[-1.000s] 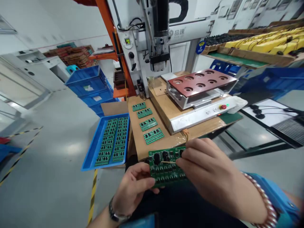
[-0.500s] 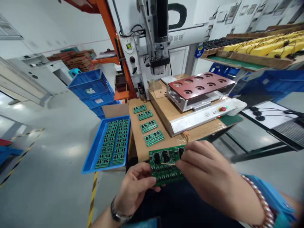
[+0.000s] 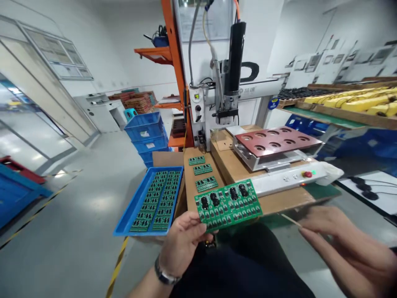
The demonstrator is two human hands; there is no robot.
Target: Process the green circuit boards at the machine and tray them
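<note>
A green circuit board [image 3: 229, 209] with black components is gripped at its lower left corner by my left hand [image 3: 186, 240], thumb on top. My right hand [image 3: 338, 236] is off to the right, apart from the board, pinching a thin wooden stick [image 3: 290, 219] that points left. On the brown bench top, three smaller-looking boards show in a row, the nearest one [image 3: 206, 183] just behind the held board. A blue tray [image 3: 124, 221] on the left holds two columns of similar boards [image 3: 156, 198].
A machine with a black cylinder [image 3: 236, 58] stands behind the bench. Its red plate with round holes [image 3: 279, 140] sits right of centre, above a white control panel with a red button [image 3: 307, 174]. Stacked blue crates [image 3: 145, 128] stand behind the tray. Yellow parts [image 3: 356, 101] lie far right.
My right hand has moved right, away from the board, with the stick still in it. The board in my left hand is now uncovered. The camera view has tilted up and shifted left.
</note>
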